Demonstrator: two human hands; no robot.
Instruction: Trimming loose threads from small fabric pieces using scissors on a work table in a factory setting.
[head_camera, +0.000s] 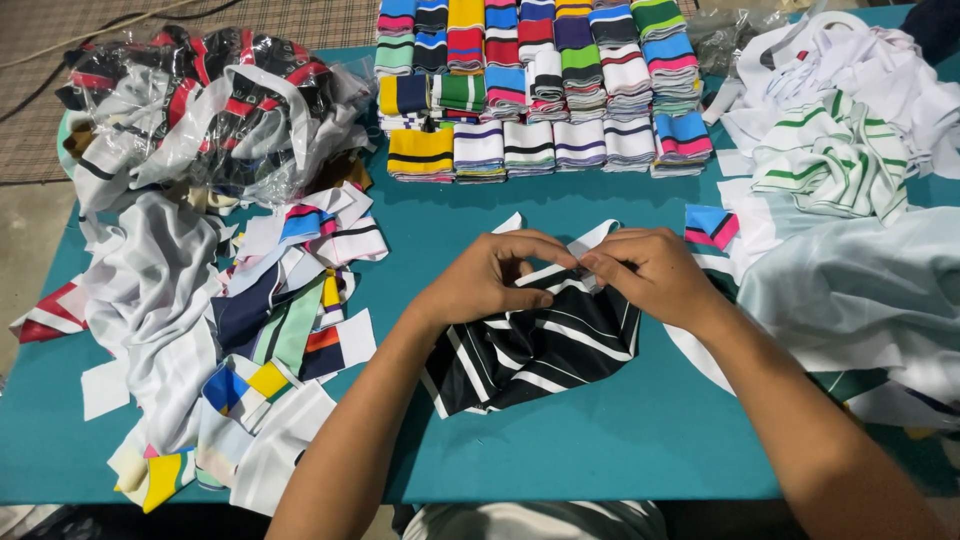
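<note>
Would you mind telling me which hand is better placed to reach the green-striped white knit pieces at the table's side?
The right hand, probably: the green-striped white knit pieces lie on its side, while the left hand would have to cross over the black white-striped fabric both hands pinch.

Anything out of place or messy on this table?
Only the loose collar strips at left, scattered at all angles, unlike the neat stacks at the back. Both hands pinch the black striped fabric.

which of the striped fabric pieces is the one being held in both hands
The black piece with white stripes at the table's near middle. The left hand and right hand both pinch its top edge; the other striped pieces lie untouched in stacks and heaps.
</note>
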